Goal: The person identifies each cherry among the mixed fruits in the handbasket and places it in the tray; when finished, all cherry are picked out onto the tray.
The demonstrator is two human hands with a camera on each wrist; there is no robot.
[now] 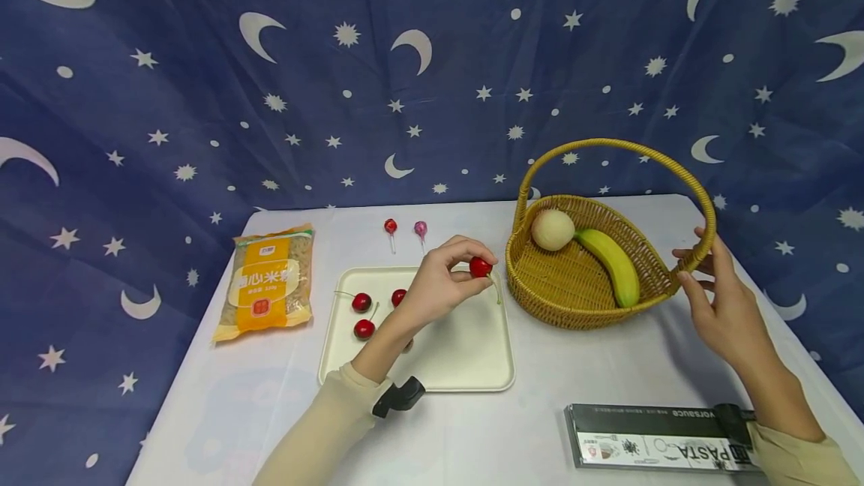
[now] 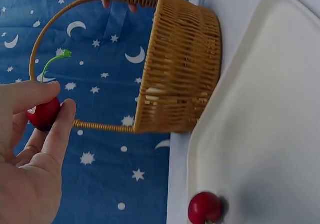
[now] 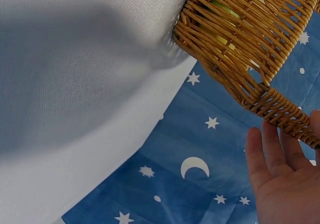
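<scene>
Between thumb and fingers my left hand (image 1: 442,280) pinches a red cherry (image 1: 481,267) by its body, its green stem (image 2: 56,59) free. That cherry is held above the right part of a cream tray (image 1: 466,366), left of a wicker basket (image 1: 560,315). My right hand (image 1: 732,313) holds the basket's handle (image 1: 703,246) low on its right side, thumb and fingers on either side. Inside the basket lie a banana (image 1: 613,265) and a round pale fruit (image 1: 553,230). Several more cherries (image 1: 361,302) lie on the tray's left part, some partly hidden by my left arm.
A yellow bag of grain-like food (image 1: 266,283) lies left of the tray. Behind the tray are a red lollipop (image 1: 391,226) and a pink lollipop (image 1: 421,229). A dark pasta box (image 1: 648,437) lies at the front right, partly under my right forearm. A starry curtain (image 1: 432,96) hangs behind.
</scene>
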